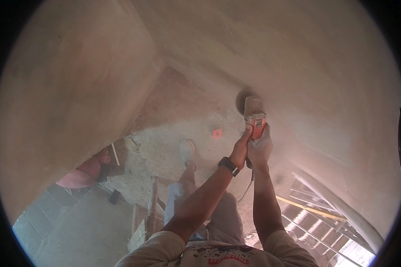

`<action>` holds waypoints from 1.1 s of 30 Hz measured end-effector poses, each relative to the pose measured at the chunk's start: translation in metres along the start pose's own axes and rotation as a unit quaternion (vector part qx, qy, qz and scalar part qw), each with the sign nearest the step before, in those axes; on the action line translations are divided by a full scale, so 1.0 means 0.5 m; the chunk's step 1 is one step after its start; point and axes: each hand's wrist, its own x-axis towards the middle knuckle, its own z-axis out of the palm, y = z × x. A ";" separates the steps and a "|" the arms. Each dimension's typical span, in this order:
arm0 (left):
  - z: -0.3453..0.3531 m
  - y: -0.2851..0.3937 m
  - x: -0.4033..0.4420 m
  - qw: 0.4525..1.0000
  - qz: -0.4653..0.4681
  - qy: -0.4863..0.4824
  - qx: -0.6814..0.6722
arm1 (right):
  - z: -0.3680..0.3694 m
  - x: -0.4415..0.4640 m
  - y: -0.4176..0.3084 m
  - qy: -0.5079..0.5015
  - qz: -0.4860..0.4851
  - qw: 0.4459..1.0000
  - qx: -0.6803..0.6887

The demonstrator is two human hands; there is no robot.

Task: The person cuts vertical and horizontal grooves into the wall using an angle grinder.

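Orange and grey, dusty along its head, the power tool [255, 116] is up against the right-hand wall [325, 84], above that edge of the floor [165, 102]. Its round disc [241, 103] faces the wall; whether the two touch cannot be told. Both hands are closed around the tool's body: the left hand [240, 149] comes from the left side, a dark watch [228, 166] on its wrist, and the right hand [260, 150] wraps the opposite side, just beside it. The fingers are partly hidden. A thin cord [247, 190] hangs below the hands. A small orange object [217, 133] lies on the floor to the left of the tool, near a pale shoe [187, 150]. By the floor's left edge sit a reddish-pink bundle [81, 175] and a slim white stick [115, 154]. Behind the right arm, a yellow strip [311, 208] runs near a thick pale pole [338, 205].
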 end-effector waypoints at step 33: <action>-0.018 0.064 -0.007 1.000 -0.001 -0.003 0.003 | 0.034 0.003 -0.060 0.006 -0.006 1.000 0.024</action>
